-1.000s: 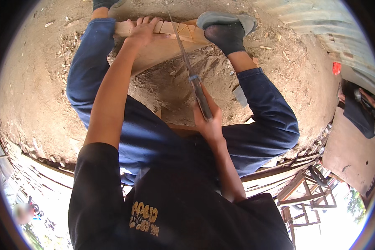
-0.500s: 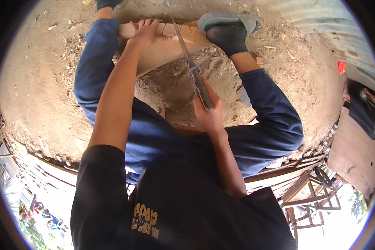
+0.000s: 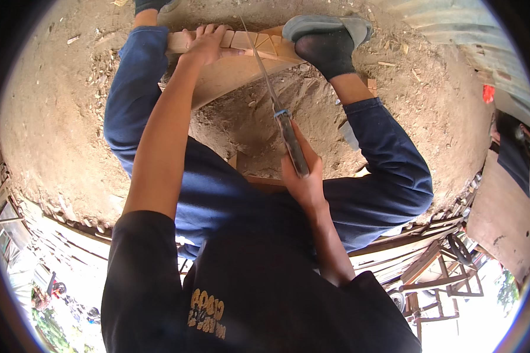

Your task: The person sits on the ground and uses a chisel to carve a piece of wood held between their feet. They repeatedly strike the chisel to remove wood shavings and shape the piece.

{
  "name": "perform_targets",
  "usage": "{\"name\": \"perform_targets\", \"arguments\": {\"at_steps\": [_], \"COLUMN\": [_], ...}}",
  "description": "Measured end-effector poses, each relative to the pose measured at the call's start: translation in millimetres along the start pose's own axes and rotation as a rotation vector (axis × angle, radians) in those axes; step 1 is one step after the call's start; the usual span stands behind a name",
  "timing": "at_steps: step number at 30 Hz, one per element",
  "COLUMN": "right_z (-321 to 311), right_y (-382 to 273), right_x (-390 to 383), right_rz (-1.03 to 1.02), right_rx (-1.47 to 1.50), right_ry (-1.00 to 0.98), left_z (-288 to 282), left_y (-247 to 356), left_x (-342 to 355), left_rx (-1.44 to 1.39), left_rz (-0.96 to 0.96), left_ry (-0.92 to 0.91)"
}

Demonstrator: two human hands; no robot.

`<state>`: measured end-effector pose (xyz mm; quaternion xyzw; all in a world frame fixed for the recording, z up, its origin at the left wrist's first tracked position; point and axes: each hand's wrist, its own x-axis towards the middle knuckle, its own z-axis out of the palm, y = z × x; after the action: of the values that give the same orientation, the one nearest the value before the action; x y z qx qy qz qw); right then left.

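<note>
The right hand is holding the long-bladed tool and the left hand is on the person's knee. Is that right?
Not quite: the left hand is on the wood, not the knee, as the head view shows. The right hand is holding the long-bladed tool.

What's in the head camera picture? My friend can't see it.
A person's right hand grips a saw, its blade reaching across a wooden piece under the left hand. A sandalled foot is by the wood's right end, on dirt ground.
</note>
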<state>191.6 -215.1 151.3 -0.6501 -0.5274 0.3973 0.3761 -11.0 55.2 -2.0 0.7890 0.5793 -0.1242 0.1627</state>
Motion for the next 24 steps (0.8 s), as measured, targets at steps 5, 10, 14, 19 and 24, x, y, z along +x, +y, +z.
{"name": "perform_targets", "arguments": {"at_steps": [5,10,14,19,24], "right_z": [16,12,4,26,38], "right_y": [-2,-11,-7,2,0], "right_x": [34,21,-1,55,51], "right_rz": [0.099,0.11,0.092,0.113,0.058], "right_rx": [0.046,0.063,0.028,0.064,-0.005], "right_ry": [-0.01,0.0,-0.004,0.023,0.002], "left_z": [0,-1,2,6,1], "left_y": [4,2,3,2,3], "left_x": [-2,-1,-2,6,1], "left_rx": [0.0,0.016,0.05,0.06,0.061], "left_rz": [-0.005,-0.009,-0.017,-0.021,-0.012], "left_ry": [-0.015,-0.043,-0.029,-0.053,-0.047]}}
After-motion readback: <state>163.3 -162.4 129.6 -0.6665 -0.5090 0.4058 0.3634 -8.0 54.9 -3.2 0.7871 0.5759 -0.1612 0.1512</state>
